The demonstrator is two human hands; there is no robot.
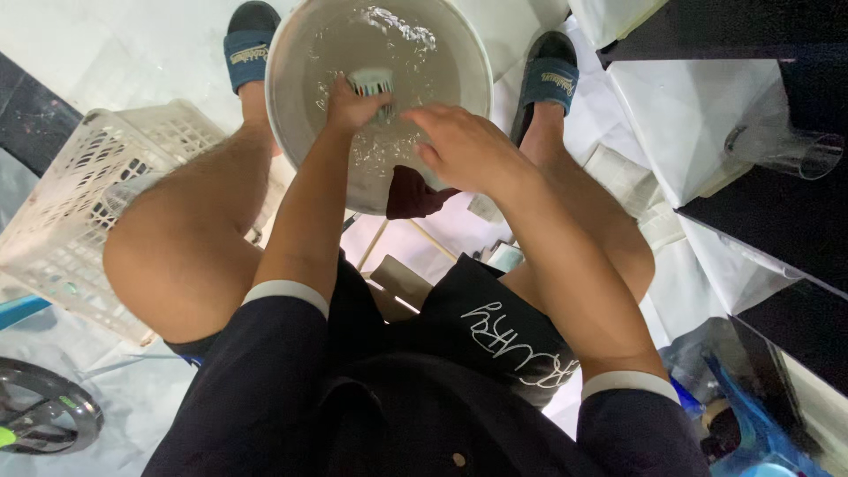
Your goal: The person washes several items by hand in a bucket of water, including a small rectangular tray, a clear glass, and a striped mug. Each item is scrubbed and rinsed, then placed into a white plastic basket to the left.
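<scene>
Below, left hand (353, 104) gripping brush (371, 84).

- Bright, even light from overhead, floor (159, 53) nearly washed out white.
- Glare sparkles on the wet basin (442, 53).
- Soft shadows under the legs.
- Wide-angle stretch at the edges; slight softness on the hands.

Round basin (291, 79): smooth, matt grey plastic, wet and foam-flecked. Scrub brush (371, 84): hard plastic back with pale bristles. Dark maroon cloth (411, 194): soft, soaked fabric. Laundry basket (79, 203): white lattice plastic, semi-gloss. Slippers (548, 79): blue rubbery straps, black soles. Floor (115, 53): glossy white tile.
</scene>
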